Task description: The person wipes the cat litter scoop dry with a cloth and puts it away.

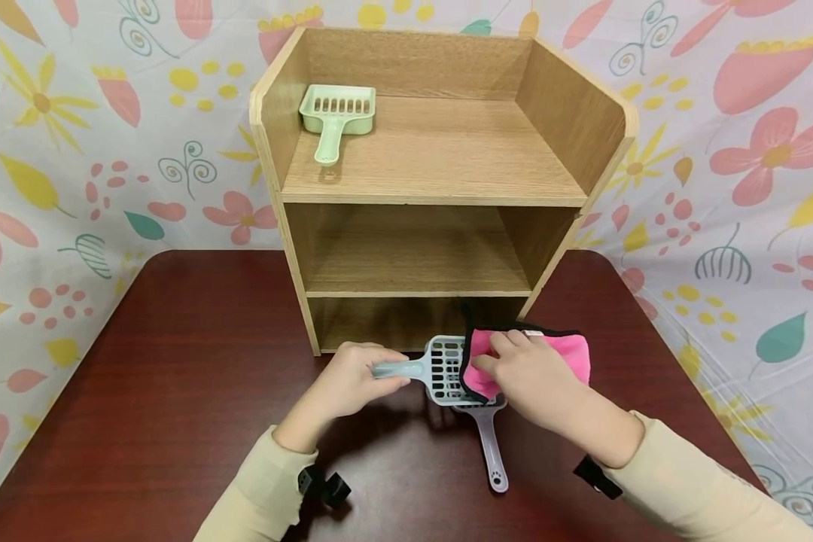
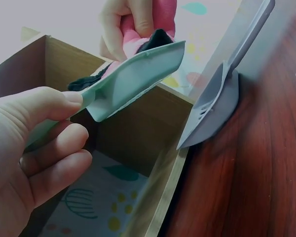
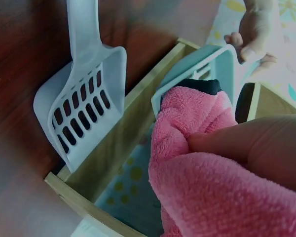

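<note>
The left hand grips the handle of a light blue-green slotted scoop, fingers curled round it, holding it above the table before the shelf. In the right hand is a pink cloth with black edging, pinched and laid against the scoop's right part. The left wrist view shows the scoop from its underside, with the cloth over its far side. In the right wrist view the cloth reaches into the scoop's pan. Part of the pan is hidden by the cloth.
A purple-grey scoop in its holder stands on the dark red table, just beyond and below the held scoop. Behind is a wooden three-level shelf; a green scoop in a tray sits at its top left.
</note>
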Demonstrator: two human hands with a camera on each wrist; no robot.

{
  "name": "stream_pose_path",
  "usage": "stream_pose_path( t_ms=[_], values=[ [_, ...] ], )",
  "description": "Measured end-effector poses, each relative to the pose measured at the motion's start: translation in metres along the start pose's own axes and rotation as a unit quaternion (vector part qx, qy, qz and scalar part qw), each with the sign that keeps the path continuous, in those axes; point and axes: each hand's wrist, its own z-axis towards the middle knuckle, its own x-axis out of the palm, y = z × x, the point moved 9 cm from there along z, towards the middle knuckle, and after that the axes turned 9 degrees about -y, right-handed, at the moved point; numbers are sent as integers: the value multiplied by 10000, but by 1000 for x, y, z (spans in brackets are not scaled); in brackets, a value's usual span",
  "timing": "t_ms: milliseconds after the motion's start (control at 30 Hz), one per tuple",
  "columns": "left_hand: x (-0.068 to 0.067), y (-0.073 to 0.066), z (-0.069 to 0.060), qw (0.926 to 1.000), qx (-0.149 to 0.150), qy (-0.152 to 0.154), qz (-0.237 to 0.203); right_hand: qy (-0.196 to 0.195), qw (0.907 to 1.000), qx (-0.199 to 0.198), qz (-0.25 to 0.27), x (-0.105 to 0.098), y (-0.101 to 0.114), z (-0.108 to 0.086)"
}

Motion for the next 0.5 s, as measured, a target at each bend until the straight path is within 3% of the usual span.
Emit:
stream_pose_path(
  t_ms=[133,333,500],
  values=[
    [-1,6,-1,9999,-112,-25,58,-152,9999,0,76,-3,0,0],
    [3,11,-2,9991,-354,52,-220,-805,9957,-88,455,-10,17,6],
    [4,3,-2,9993,-204,98,-295,-844,9949,-158,525,-9,27,8]
  ],
)
